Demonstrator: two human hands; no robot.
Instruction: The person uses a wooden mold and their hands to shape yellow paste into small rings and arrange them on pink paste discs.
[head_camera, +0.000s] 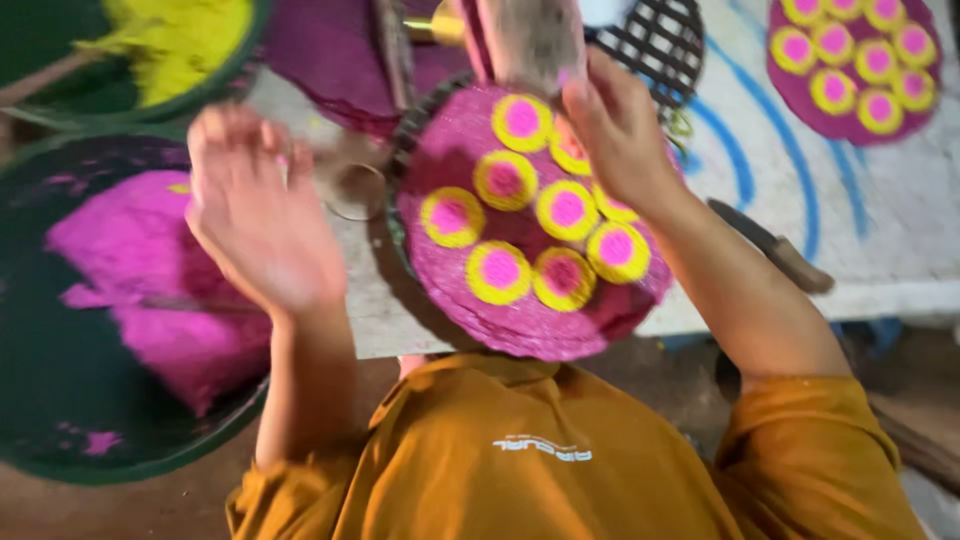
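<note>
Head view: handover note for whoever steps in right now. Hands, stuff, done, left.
Left hand: raised over the table edge, open, holding nothing, blurred.
Right hand: on the far rim of the magenta disc, fingers on a yellow-pink circle there; grip unclear.
Disc sits on a black grate on the table. Pink powder tray at left, yellow powder tray beyond it.
Done: about nine yellow rings with pink centres on the disc; a second patterned disc lies far right.
Left: cannot tell whether more circles are due.

Pale grey worktop (880, 230), rough surface, painted with curved blue lines (790, 150). Brown earthen floor (150, 505) below its front edge. Dim, uneven light.
</note>
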